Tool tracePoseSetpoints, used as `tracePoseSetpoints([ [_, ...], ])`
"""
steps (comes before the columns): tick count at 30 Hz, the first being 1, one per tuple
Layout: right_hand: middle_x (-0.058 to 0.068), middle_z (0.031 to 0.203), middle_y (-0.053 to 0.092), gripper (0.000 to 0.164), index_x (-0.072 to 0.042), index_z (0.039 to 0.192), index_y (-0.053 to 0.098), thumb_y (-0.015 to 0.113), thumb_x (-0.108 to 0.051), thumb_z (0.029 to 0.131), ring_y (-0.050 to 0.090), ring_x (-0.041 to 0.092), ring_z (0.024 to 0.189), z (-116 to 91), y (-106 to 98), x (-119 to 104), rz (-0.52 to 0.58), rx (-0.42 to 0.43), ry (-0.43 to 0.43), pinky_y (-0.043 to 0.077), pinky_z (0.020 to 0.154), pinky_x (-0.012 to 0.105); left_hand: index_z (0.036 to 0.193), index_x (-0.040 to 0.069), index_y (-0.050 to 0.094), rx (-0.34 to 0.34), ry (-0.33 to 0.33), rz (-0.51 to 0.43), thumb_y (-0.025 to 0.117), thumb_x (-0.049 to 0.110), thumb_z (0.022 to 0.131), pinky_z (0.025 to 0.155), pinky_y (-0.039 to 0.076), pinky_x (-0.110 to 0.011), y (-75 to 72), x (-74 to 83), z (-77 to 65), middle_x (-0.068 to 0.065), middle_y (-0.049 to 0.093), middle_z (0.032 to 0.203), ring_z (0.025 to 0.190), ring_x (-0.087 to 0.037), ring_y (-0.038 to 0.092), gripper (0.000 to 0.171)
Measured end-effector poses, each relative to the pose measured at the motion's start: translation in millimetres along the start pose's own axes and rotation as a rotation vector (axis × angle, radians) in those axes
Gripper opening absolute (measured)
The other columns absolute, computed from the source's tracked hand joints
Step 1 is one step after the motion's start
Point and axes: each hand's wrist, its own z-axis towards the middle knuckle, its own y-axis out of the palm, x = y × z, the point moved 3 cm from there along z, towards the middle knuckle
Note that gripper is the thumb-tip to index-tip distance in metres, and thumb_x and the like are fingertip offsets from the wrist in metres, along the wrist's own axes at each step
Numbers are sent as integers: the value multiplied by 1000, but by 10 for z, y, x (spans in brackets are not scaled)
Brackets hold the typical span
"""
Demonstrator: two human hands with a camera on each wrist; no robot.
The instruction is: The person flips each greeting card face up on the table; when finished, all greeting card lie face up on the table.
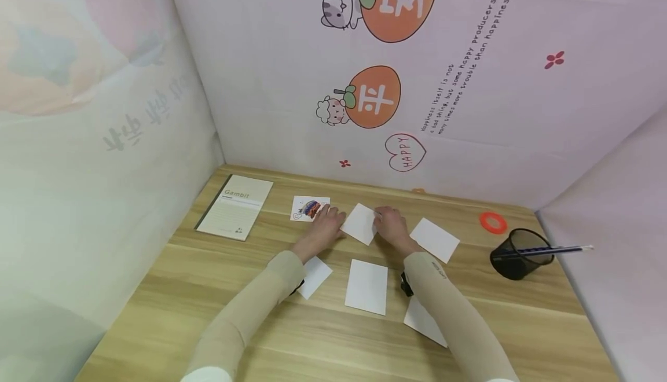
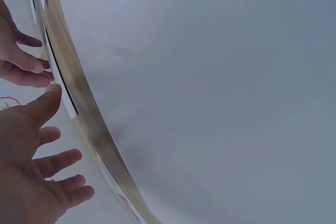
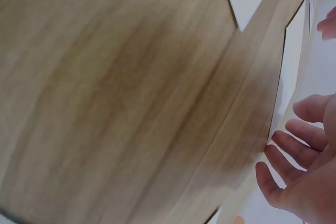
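Note:
In the head view a white card [image 1: 358, 223] lies on the wooden table between the two hands. My left hand [image 1: 329, 223] is at its left edge, fingers spread apart, and partly covers a card with a colourful drawing [image 1: 304, 210]. At the card's right corner are the fingertips of my right hand [image 1: 392, 226]. The left wrist view shows the left hand [image 2: 31, 161] with its thumb right at a card's edge. Loosely bent fingers of the right hand [image 3: 302, 158] appear in the right wrist view, close to a white card [image 3: 290, 59].
More blank cards lie around: one right of the right hand [image 1: 435, 240], one in front [image 1: 366, 287], others partly under the sleeves. A Gambit notebook [image 1: 234, 211] lies at the left. At the right are an orange ring [image 1: 493, 223] and a black mesh cup [image 1: 508, 263] holding pencils.

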Motion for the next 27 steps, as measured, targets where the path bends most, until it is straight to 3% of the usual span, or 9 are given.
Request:
tracePoseSetpoints([
  [7, 23, 125, 59, 34, 3, 124, 60, 58, -9, 92, 51, 43, 115, -64, -14, 19, 13, 2, -26, 41, 94, 62, 143, 13, 46, -69, 24, 8, 65, 44, 87, 109, 30, -55, 42, 79, 38, -19, 45, 142, 136, -47, 29, 66],
  [18, 23, 120, 62, 31, 5, 119, 62, 60, -7, 90, 56, 42, 110, -107, -38, 34, 23, 39, -57, 47, 90, 56, 141, 12, 49, -90, 14, 5, 63, 45, 88, 111, 28, -53, 106, 138, 115, -17, 47, 140, 136, -46, 30, 64],
  [27, 23, 121, 61, 32, 5, 121, 61, 59, -7, 91, 56, 40, 112, -103, -45, 47, 74, 39, -25, 49, 91, 52, 136, 9, 53, -111, 40, -26, 61, 43, 90, 114, 22, -51, 98, 186, 149, -17, 48, 141, 136, -46, 30, 58],
])
